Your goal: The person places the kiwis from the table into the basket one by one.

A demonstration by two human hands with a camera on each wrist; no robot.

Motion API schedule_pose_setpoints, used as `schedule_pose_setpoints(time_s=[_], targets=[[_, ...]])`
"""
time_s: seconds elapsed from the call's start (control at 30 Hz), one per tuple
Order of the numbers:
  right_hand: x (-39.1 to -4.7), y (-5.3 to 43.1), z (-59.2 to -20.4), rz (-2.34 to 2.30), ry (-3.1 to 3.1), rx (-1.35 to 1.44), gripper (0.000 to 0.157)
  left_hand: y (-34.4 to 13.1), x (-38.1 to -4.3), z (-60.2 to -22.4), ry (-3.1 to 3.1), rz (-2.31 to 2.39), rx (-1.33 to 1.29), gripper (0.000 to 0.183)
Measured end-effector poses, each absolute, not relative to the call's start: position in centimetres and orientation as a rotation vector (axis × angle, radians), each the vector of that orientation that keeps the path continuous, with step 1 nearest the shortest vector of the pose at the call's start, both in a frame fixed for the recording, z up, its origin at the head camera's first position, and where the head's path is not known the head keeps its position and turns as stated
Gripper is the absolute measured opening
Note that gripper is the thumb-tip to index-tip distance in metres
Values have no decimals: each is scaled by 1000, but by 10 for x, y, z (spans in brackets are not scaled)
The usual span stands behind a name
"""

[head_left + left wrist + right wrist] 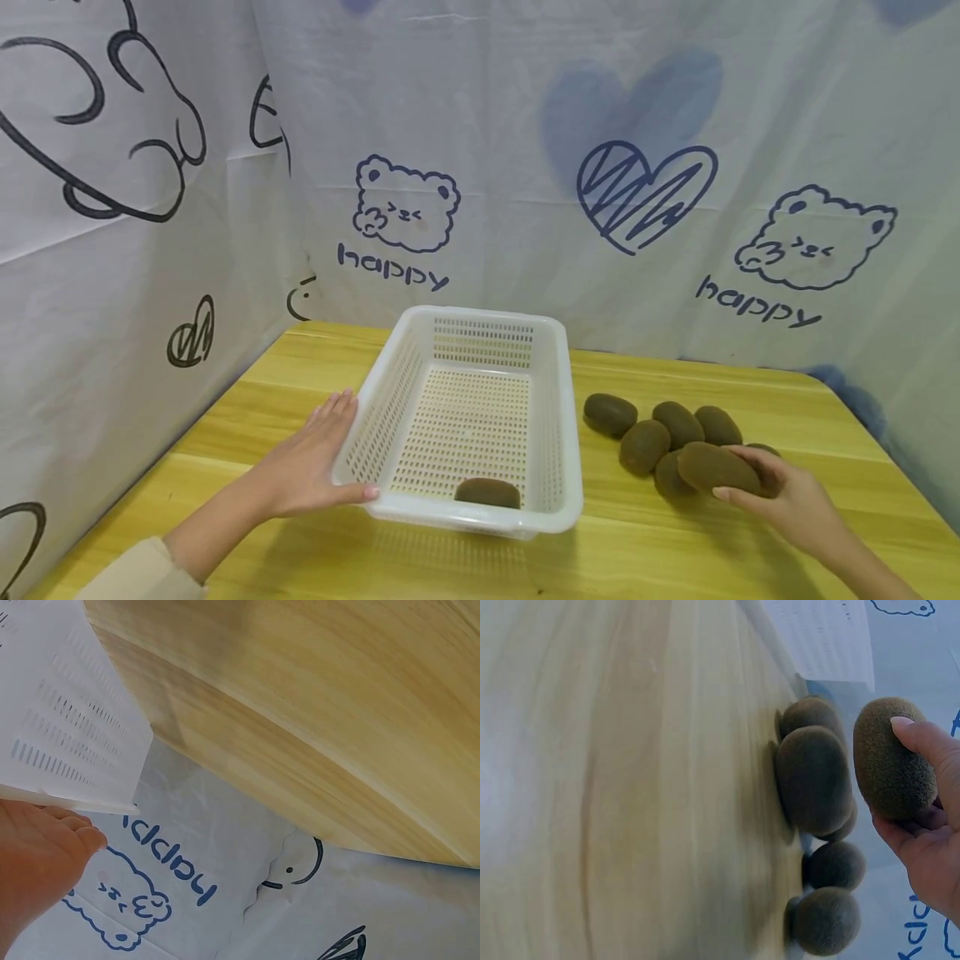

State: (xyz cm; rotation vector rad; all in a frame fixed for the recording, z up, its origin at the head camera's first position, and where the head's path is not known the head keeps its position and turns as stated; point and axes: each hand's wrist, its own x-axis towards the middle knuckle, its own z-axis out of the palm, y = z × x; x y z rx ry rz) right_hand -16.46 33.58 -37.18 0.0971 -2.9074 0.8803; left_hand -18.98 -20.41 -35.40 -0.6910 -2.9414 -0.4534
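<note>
A white perforated plastic basket (468, 518) stands on the table with one kiwi (487, 492) lying inside at its near end. My left hand (315, 462) rests along the basket's left rim, fingers straight and thumb on the near corner; the left wrist view also catches that hand (49, 851) against the basket wall (71, 712). With my right hand (795, 500) I grip a brown fuzzy kiwi (716, 468) between thumb and fingers. In the right wrist view this kiwi (894, 761) is held off the table, beside the others.
Several more kiwis (645, 447) lie grouped on the yellow wood-grain table (637, 554), right of the basket. A white cloth (510, 242) printed with bears and hearts hangs behind the table's back edge and along the left side.
</note>
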Motion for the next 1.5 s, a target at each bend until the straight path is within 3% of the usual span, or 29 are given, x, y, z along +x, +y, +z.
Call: schedule_pose_setpoints(time_s=[1.5], targets=[[-200,235,-331,1117,-2639,346,53,-204,-188,-355,-2943,-442,-671,110]])
